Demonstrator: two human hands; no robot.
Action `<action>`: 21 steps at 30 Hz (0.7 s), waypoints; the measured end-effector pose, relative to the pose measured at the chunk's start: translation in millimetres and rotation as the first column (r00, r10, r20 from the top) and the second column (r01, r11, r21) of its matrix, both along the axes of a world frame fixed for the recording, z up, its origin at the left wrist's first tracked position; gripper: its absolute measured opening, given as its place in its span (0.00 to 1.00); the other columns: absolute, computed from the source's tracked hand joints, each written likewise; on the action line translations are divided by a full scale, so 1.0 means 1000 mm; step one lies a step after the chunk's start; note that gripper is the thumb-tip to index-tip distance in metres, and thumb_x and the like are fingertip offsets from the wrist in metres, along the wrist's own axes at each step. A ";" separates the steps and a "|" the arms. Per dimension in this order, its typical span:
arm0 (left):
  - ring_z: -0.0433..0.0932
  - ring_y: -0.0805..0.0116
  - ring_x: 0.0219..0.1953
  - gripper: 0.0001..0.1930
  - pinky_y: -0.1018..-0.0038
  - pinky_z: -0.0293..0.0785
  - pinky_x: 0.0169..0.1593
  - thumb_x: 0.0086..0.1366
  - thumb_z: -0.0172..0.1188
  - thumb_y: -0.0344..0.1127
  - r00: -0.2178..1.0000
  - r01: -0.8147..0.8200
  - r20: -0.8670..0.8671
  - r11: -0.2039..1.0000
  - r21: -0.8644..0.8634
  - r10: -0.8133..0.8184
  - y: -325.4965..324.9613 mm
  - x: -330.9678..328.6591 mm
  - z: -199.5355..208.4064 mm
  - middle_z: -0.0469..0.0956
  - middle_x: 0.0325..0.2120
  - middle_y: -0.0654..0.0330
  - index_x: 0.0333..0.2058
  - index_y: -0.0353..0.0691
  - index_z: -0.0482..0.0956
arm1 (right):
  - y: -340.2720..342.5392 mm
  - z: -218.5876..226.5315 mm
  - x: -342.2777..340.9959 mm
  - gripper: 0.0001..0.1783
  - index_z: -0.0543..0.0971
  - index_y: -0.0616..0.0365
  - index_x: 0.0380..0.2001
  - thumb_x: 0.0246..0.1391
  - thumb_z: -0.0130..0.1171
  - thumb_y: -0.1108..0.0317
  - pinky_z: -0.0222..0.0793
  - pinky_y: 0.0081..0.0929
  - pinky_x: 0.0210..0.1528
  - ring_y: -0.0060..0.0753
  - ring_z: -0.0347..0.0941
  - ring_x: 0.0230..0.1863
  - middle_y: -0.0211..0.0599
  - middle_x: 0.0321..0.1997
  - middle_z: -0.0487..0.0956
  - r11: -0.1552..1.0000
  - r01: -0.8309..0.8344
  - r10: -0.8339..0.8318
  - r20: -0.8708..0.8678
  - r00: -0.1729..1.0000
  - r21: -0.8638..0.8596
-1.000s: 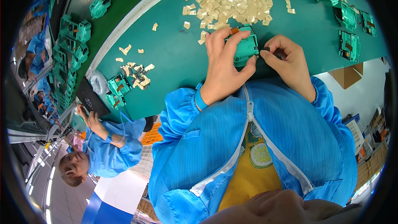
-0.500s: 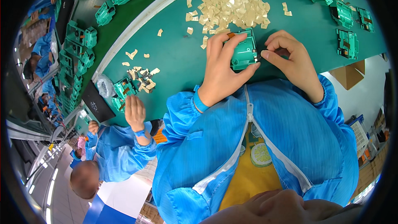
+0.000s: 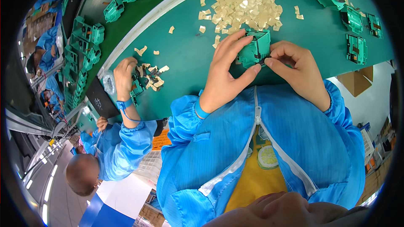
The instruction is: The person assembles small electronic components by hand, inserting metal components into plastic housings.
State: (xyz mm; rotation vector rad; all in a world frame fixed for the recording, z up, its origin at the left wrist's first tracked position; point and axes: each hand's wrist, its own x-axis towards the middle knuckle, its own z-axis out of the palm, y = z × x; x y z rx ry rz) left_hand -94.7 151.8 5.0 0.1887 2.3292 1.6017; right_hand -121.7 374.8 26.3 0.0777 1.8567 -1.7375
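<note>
My left hand (image 3: 227,68) is closed round a green plastic housing (image 3: 257,47), thumb at its lower edge and fingers over its left side. The housing is held above the green table, close to my chest. At its lower right corner my right hand (image 3: 296,64) pinches a small black piece (image 3: 266,60), thumb and forefinger meeting there. The piece touches or nearly touches the housing; its exact shape is hidden by my fingertips. Just beyond the housing lies a big pile of cream-coloured tabs (image 3: 246,8).
More green housings (image 3: 357,49) stand at the right, near a cardboard box (image 3: 355,80) beyond the table edge. At the left, a co-worker's hand (image 3: 124,73) reaches to a smaller heap of tabs and black bits (image 3: 152,77). A white strip (image 3: 164,8) borders the table behind.
The housing has been turned in my left hand, showing a different face. My right fingers have closed in to its corner. The co-worker's hand has moved farther up over the table.
</note>
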 end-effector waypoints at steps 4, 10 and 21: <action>0.64 0.55 0.71 0.33 0.55 0.67 0.67 0.60 0.68 0.28 0.993 -0.067 0.100 0.994 0.082 0.058 0.001 0.002 0.006 0.64 0.70 0.56 0.65 0.46 0.72 | -0.005 0.003 -0.001 0.06 0.79 0.70 0.32 0.59 0.65 0.76 0.74 0.23 0.39 0.23 0.77 0.35 0.36 0.33 0.79 0.999 -0.020 0.022 -0.074 0.997 0.035; 0.64 0.56 0.71 0.32 0.53 0.69 0.66 0.60 0.64 0.25 0.974 -0.114 0.207 0.990 0.088 0.094 0.004 0.001 0.013 0.64 0.70 0.56 0.65 0.46 0.70 | -0.009 0.004 -0.001 0.07 0.79 0.70 0.31 0.57 0.66 0.76 0.77 0.26 0.38 0.26 0.79 0.34 0.38 0.32 0.80 0.997 -0.037 0.045 -0.108 0.993 0.072; 0.64 0.56 0.71 0.31 0.53 0.69 0.66 0.60 0.63 0.23 0.954 -0.160 0.271 0.984 0.083 0.132 0.006 -0.001 0.020 0.66 0.70 0.57 0.64 0.46 0.70 | -0.014 0.005 -0.003 0.07 0.80 0.69 0.30 0.56 0.68 0.75 0.77 0.27 0.37 0.27 0.80 0.32 0.38 0.29 0.81 0.993 -0.043 0.055 -0.116 0.992 0.108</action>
